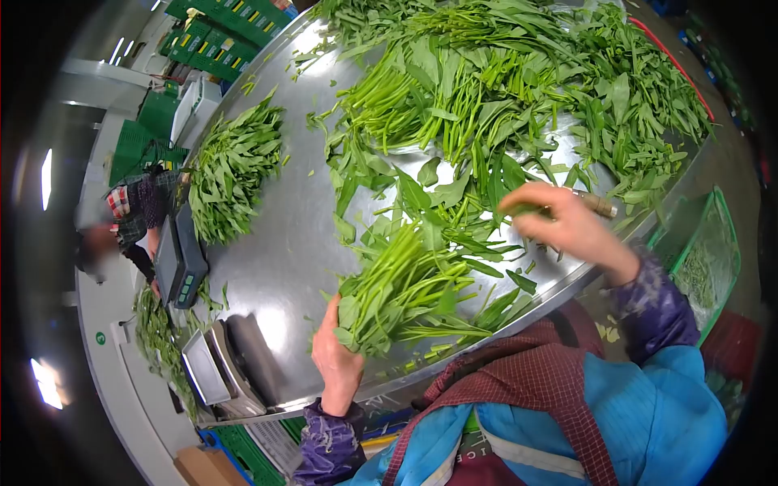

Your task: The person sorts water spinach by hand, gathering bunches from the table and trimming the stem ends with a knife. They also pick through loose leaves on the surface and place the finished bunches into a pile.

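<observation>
Left hand: I see it clamped on the bunch, at the worktop's near edge.
Grip: I'd hold firm and keep the stems even.
Right hand: closed on a brown handle, above loose greens.
Scale: left of me.
Far: heap across the worktop.

- No word or number can be read with certainty.
- Green crates at 11 o'clock carry yellow labels with dark print, too small to read.
- The scale at 8 o'clock, at the edge of the worktop, shows no legible digits on its display.
- A round green sticker at 8 o'clock bears a blurred white mark.
- Pale letters at 6 o'clock, on a dark band at the person's chest, perhaps "ICE", are partly hidden.
</observation>
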Tool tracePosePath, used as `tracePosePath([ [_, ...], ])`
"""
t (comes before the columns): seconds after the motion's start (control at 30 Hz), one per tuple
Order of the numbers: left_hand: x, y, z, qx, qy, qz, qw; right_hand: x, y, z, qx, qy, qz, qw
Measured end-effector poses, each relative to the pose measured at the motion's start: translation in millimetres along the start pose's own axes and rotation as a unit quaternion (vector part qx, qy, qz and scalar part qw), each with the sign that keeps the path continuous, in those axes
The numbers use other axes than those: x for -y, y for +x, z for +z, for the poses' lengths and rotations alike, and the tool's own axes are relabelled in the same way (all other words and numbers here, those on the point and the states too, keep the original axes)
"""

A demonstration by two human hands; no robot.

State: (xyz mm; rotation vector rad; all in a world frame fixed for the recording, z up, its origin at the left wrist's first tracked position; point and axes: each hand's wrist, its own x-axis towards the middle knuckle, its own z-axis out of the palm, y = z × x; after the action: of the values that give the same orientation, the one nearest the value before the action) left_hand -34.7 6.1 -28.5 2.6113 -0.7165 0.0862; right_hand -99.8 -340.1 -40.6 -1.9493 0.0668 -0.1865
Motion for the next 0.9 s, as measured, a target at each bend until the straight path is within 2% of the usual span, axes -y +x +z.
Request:
tracePosePath([
  [0.03,-3,2,1,-0.002,0.008,0.007,1.000,2,4,14,0.006,-0.079,-0.095,0.992],
  [0.1,-3,1,4,0.007,0.011,0.018,1.000,19,7,41,0.112,-0.075,0.014,0.991],
  [0.23,-11,-2,3,0.010,0.027,-0.001,1.000,15,6,57,0.126,-0.027,0.038,0.991],
  [0.3,-9,-7,4,0.018,0.041,-0.015,0.999,-5,7,42,-0.034,0.186,0.052,0.981],
  [0.37,-5,-8,2,0.012,0.046,-0.023,0.999,-2,8,18,-0.153,0.263,0.110,0.946],
  [0.4,-3,-9,2,0.009,0.034,-0.030,0.999,-1,8,17,-0.152,0.261,0.108,0.947],
  [0.47,-3,-9,0,0.017,0.015,-0.055,0.998,2,5,16,-0.125,0.355,0.126,0.918],
  [0.57,-8,-7,-4,0.033,-0.005,-0.096,0.995,4,3,12,-0.145,0.358,0.158,0.909],
  [0.6,-6,-8,-4,0.033,-0.003,-0.098,0.995,-17,2,2,-0.116,0.243,0.133,0.954],
  [0.63,-3,-9,-4,0.019,-0.003,-0.091,0.996,-28,-1,-4,-0.114,0.245,0.133,0.953],
  [0.67,0,-11,-4,0.005,-0.004,-0.083,0.996,-33,-4,-9,-0.085,-0.079,0.123,0.986],
  [0.7,2,-11,-5,0.004,-0.004,-0.084,0.996,-34,-4,-11,-0.047,-0.397,0.098,0.912],
  [0.73,3,-11,-5,0.017,-0.006,-0.091,0.996,-30,-8,-8,-0.090,-0.422,0.056,0.901],
  [0.8,4,-9,-3,0.025,-0.006,-0.085,0.996,3,2,2,-0.122,-0.290,-0.112,0.943],
  [0.87,-6,-6,-3,0.026,-0.005,-0.086,0.996,25,9,25,-0.049,-0.171,-0.221,0.959],
  [0.9,-12,-2,-4,0.022,-0.005,-0.087,0.996,37,9,41,-0.040,-0.169,-0.264,0.949],
])
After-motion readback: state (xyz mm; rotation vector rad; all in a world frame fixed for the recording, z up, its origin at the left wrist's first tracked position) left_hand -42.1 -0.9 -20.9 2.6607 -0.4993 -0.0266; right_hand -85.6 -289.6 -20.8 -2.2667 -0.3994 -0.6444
